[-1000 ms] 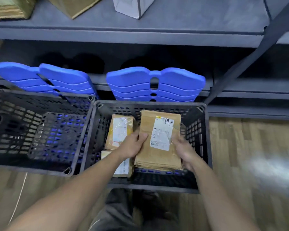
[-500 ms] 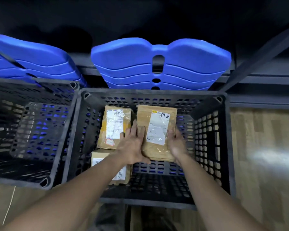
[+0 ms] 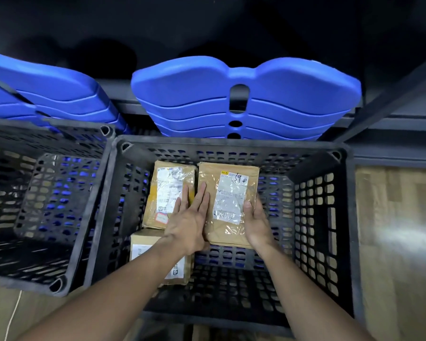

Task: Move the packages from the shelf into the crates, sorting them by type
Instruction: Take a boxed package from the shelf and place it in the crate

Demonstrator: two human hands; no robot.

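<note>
A brown cardboard package with a white label lies flat on the floor of the right black crate. My right hand grips its right lower edge, thumb on top. My left hand rests flat with fingers spread against its left edge, overlapping a second taped brown package beside it. A third brown package lies nearer me, partly hidden under my left forearm. The left black crate holds no packages that I can see.
Stacked blue plastic lids lean on the dark shelf rail behind the right crate, more blue lids behind the left one. A diagonal shelf brace runs at upper right. Wooden floor lies to the right.
The package held by both hands has gone down from above the crate onto its floor beside the taped one. My left hand has flattened out. The view has tilted down and closer.
</note>
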